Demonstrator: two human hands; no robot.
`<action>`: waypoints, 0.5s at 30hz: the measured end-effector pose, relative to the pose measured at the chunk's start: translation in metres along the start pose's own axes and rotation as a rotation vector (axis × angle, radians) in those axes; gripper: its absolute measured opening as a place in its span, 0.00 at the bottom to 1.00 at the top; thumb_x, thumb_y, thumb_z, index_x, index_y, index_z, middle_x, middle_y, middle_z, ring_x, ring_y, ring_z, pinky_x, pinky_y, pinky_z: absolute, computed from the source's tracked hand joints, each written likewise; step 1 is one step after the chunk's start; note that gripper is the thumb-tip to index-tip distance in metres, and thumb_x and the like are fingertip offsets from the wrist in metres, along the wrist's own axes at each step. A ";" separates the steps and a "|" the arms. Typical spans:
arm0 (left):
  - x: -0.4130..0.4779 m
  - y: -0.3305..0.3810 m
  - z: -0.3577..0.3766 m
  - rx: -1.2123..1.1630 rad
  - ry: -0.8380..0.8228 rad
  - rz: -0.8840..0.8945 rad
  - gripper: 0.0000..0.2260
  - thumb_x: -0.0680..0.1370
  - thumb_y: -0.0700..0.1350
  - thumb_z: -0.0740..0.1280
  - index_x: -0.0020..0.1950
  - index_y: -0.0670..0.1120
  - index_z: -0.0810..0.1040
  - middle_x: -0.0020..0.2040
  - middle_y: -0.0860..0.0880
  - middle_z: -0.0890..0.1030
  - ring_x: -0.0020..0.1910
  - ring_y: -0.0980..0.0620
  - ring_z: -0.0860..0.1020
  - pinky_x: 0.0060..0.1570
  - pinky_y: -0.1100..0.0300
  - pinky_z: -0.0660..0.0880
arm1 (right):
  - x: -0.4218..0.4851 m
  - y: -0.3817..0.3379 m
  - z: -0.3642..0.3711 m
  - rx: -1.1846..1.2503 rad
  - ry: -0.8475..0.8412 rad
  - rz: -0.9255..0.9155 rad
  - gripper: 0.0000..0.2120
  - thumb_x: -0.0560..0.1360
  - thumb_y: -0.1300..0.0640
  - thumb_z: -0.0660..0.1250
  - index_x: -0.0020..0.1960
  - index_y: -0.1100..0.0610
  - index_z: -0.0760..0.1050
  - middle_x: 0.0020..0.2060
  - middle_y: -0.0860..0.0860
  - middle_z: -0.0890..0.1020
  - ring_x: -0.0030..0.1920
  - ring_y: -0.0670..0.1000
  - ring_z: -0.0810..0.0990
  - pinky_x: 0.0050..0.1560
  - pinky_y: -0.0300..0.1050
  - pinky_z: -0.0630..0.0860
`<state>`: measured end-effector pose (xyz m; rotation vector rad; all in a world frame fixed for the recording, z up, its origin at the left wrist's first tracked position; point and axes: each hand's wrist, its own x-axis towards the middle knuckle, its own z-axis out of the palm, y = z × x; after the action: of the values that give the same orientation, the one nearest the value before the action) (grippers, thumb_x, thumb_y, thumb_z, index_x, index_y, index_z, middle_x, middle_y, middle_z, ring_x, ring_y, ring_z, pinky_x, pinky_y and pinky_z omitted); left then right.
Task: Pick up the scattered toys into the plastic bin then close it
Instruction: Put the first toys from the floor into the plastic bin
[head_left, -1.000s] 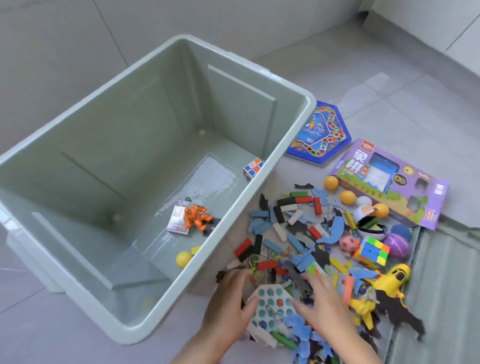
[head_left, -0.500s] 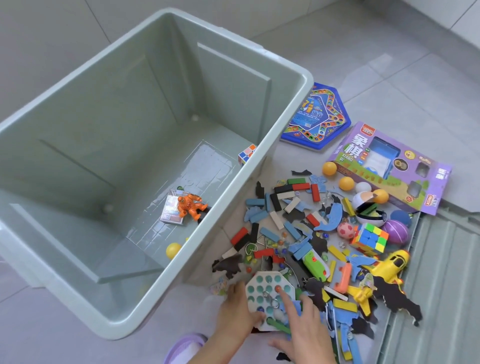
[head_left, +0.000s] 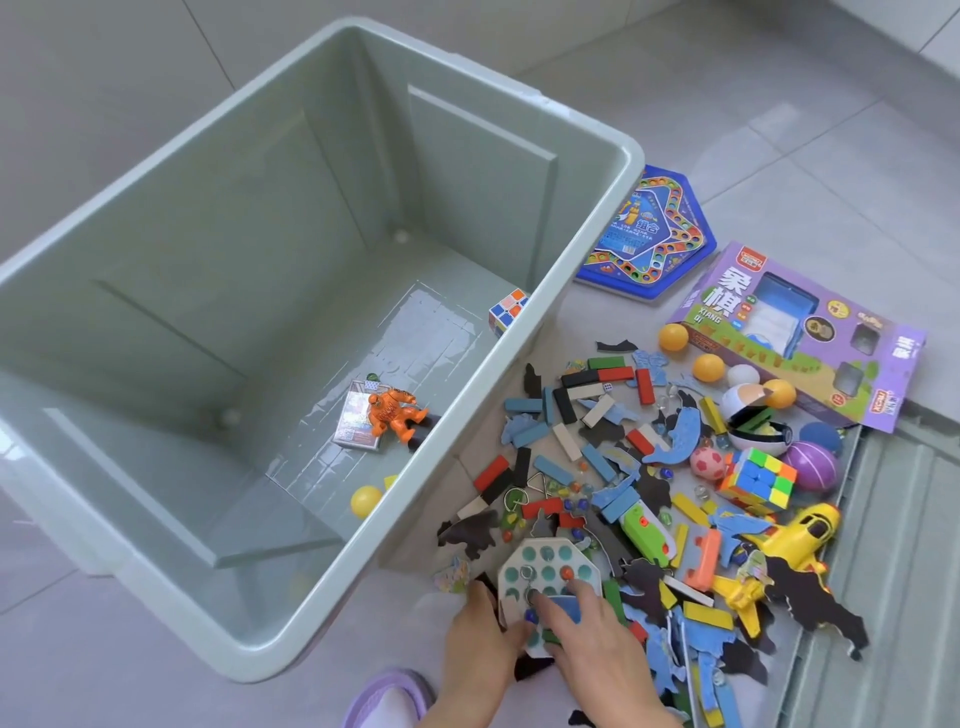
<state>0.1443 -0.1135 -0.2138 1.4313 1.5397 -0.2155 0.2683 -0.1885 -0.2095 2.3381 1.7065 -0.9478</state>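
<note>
A large grey-green plastic bin (head_left: 582, 249) stands open on the floor at left. Inside lie an orange figure (head_left: 392, 413) on a card pack, a yellow ball (head_left: 365, 500) and a small cube (head_left: 506, 309). To its right a heap of scattered toys covers the floor: coloured blocks, dark puzzle pieces, a colourful cube (head_left: 758, 478), a yellow plane (head_left: 795, 538). My left hand (head_left: 480, 647) grips the near-left edge of a white marble board (head_left: 548, 569) with teal holes. My right hand (head_left: 597, 644) lies on the board, fingers pressing its near part.
A blue hexagonal game board (head_left: 644, 234) and a purple toy box (head_left: 795, 332) lie behind the heap. The bin's grey lid (head_left: 893, 545) lies flat at the right edge, partly under the toys. A purple slipper (head_left: 387, 696) shows at the bottom.
Both hands drew back toward me and settled on the white marble board. The left hand closed on its edge, and the camera tilted down slightly.
</note>
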 end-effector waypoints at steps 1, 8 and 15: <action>0.000 0.000 0.000 0.003 -0.001 -0.010 0.17 0.71 0.51 0.70 0.48 0.48 0.63 0.44 0.53 0.74 0.42 0.53 0.74 0.33 0.66 0.65 | 0.001 0.000 0.002 0.001 0.014 -0.017 0.36 0.47 0.48 0.81 0.53 0.42 0.73 0.49 0.53 0.74 0.35 0.51 0.79 0.20 0.34 0.63; -0.011 -0.001 -0.011 -0.002 -0.044 -0.031 0.15 0.72 0.53 0.67 0.38 0.54 0.59 0.39 0.54 0.73 0.40 0.52 0.73 0.40 0.61 0.68 | 0.002 0.010 0.003 0.251 0.144 0.027 0.17 0.67 0.57 0.72 0.47 0.42 0.69 0.48 0.49 0.71 0.36 0.48 0.75 0.29 0.38 0.71; -0.097 0.039 -0.082 -0.431 -0.202 0.181 0.06 0.66 0.47 0.76 0.34 0.50 0.79 0.32 0.54 0.80 0.31 0.62 0.76 0.38 0.73 0.70 | -0.005 -0.026 -0.099 0.695 0.456 0.069 0.22 0.67 0.64 0.75 0.39 0.36 0.72 0.43 0.43 0.76 0.46 0.39 0.75 0.43 0.21 0.66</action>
<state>0.1167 -0.1095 -0.0840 1.1568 1.1949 0.0771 0.2862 -0.1418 -0.1204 3.2476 1.5807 -1.2161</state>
